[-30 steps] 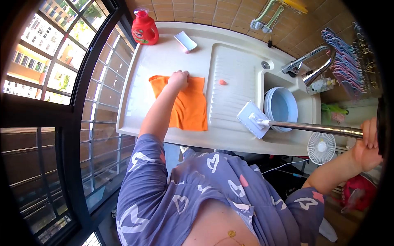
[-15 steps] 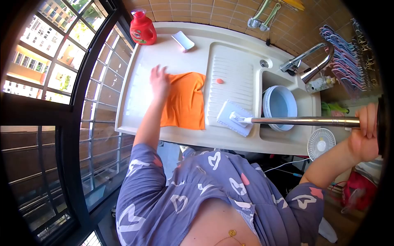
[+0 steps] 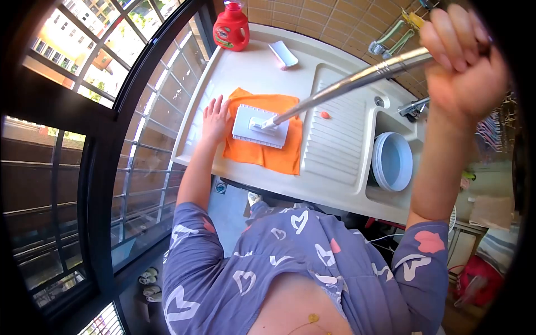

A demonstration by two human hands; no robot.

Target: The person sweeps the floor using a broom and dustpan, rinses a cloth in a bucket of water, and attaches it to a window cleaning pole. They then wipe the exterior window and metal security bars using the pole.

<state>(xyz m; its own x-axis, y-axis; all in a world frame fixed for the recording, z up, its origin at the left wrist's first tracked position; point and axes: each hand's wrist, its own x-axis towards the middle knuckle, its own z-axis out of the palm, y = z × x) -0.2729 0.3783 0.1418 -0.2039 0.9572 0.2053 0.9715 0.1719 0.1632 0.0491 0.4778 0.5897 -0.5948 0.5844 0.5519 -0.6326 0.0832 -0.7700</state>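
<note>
My right hand (image 3: 466, 70), raised at the upper right, is wrapped round the metal pole of a flat mop (image 3: 352, 84). The mop's pale rectangular head (image 3: 245, 123) lies on an orange cloth (image 3: 279, 159), with cloth showing on all sides of it. The cloth is spread on the flat part of the sink counter. My left hand (image 3: 216, 120) is at the cloth's left edge, beside the mop head, fingers stretched out and holding nothing. Whether its palm touches the cloth I cannot tell.
A red detergent bottle (image 3: 231, 28) and a white tray-like dish (image 3: 283, 54) stand at the counter's back. A small orange-pink piece (image 3: 325, 115) lies on the ribbed washboard (image 3: 335, 142). White buckets (image 3: 395, 162) sit in the basin under the tap (image 3: 413, 107). Barred windows line the left.
The mop head has moved left from the washboard onto the orange cloth. My right hand has risen with the pole, which now slants upward. My left hand has lowered beside the cloth. The view has shifted.
</note>
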